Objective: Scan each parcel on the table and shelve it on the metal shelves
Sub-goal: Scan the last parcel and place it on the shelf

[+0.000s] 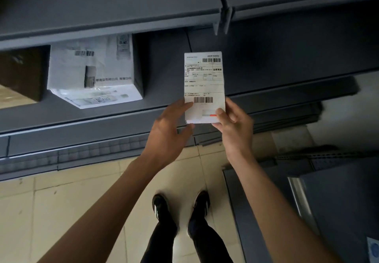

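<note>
**Shelving under way: 2 parcels in place, 1 in hand**

At far left, a dark brown cardboard box [21, 72] is sitting on the grey metal shelf [114, 117], and just beside it a white plastic-wrapped parcel with printed barcode labels [92, 70] is standing on the same shelf. So at least 2 parcels are looking shelved already.

Moving right, the left hand [168, 127] is reaching up with relaxed, spread fingers, its fingertips touching the lower left edge of a flat white parcel carrying a shipping label with 2 barcodes [204, 86]. The right hand [235, 127] is pinching that parcel's lower right corner between thumb and fingers, holding it upright in front of the shelf's open stretch, right of the shelved pair.

This parcel is probably being placed now; whether it is scanned I cannot tell. The tabletop is not showing here, so how many parcels are waiting is unknown.
</note>
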`<action>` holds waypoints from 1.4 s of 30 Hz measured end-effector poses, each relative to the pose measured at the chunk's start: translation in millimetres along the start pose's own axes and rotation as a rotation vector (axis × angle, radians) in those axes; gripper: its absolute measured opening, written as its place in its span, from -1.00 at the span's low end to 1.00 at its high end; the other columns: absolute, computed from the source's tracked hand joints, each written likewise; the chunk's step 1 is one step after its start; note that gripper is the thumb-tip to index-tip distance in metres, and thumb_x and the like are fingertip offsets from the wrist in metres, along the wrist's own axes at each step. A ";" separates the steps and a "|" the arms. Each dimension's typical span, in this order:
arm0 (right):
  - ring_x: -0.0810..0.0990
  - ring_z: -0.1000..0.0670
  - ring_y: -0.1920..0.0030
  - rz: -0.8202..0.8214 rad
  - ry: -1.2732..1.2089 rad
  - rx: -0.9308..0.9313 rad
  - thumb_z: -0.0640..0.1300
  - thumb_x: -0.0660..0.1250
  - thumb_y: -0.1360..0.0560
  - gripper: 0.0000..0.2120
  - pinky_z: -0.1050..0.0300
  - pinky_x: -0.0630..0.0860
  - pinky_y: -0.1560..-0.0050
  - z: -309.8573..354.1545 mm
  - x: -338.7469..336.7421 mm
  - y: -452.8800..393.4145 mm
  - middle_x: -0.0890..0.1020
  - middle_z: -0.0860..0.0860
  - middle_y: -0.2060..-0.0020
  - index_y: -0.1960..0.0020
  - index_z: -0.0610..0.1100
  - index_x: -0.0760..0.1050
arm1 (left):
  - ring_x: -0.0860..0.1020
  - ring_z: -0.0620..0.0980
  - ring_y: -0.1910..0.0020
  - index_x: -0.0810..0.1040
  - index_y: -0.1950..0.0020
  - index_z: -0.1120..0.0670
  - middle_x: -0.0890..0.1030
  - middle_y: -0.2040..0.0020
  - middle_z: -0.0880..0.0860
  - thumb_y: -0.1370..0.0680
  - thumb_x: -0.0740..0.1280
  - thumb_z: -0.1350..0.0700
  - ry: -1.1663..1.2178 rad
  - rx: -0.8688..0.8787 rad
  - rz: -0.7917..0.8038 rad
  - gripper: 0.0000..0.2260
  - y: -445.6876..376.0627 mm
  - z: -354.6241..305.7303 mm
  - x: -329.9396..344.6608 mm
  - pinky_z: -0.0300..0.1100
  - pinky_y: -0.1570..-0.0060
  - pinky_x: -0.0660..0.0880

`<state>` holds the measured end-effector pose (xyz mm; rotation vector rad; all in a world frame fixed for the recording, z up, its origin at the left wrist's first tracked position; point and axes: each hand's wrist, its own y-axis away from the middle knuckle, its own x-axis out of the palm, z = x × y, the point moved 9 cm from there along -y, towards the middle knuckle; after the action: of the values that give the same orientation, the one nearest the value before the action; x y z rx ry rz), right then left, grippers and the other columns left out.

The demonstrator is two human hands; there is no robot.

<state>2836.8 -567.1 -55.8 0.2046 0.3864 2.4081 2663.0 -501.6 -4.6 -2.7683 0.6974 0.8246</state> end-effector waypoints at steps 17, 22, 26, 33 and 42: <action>0.67 0.28 0.05 0.046 0.203 -0.201 -0.21 0.34 -0.63 -0.68 0.21 0.64 0.12 20.1 38.0 -125.8 0.69 0.32 0.11 -0.36 -0.01 0.56 | 0.54 -0.07 -0.28 0.52 -0.45 -0.10 0.56 -0.35 -0.08 -0.58 0.41 0.09 -0.036 -0.056 -0.074 -0.57 -96.8 61.0 3.9 -0.05 -0.31 0.50; 0.65 0.32 0.10 0.070 0.269 -0.260 -0.22 0.32 -0.64 -0.74 0.02 0.66 -0.11 20.6 50.9 -147.9 0.64 0.31 0.11 -0.30 -0.04 0.59 | 0.57 -0.05 -0.25 0.55 -0.42 -0.12 0.58 -0.34 -0.07 -0.57 0.41 0.10 -0.072 -0.056 -0.112 -0.59 -115.5 70.7 3.8 -0.18 -0.34 0.44; 0.66 0.19 0.03 0.038 0.387 -0.405 -0.16 0.29 -0.65 -0.81 0.22 0.63 -0.03 27.4 57.3 -158.1 0.67 0.20 0.03 -0.22 -0.02 0.61 | 0.55 -0.13 -0.14 0.57 -0.39 -0.09 0.63 -0.27 -0.05 -0.57 0.41 0.09 -0.105 -0.058 -0.145 -0.62 -124.0 74.5 3.0 -0.44 -0.14 0.34; 0.67 0.04 -0.09 -0.020 0.535 -0.390 -0.18 0.24 -0.68 -0.79 0.50 0.50 0.14 22.5 56.2 -174.8 0.69 -0.01 -0.14 -0.22 -0.15 0.61 | 0.58 -0.03 -0.17 0.57 -0.39 -0.05 0.64 -0.24 0.00 -0.57 0.40 0.12 -0.106 -0.064 -0.137 -0.62 -123.6 72.4 4.2 -0.30 -0.20 0.41; 0.59 0.02 -0.21 0.092 0.642 -0.442 -0.14 0.32 -0.62 -0.67 0.09 0.55 -0.25 50.1 60.1 -115.8 0.60 0.03 -0.29 -0.37 -0.11 0.53 | 0.55 -0.05 -0.25 0.51 -0.45 -0.02 0.58 -0.32 0.02 -0.59 0.39 0.11 -0.041 -0.117 -0.103 -0.59 -91.3 61.9 -16.0 -0.10 -0.28 0.50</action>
<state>2873.9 -432.9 -43.9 -0.7744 0.1109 2.5323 2665.8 -397.6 -44.7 -2.8535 0.5107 0.9261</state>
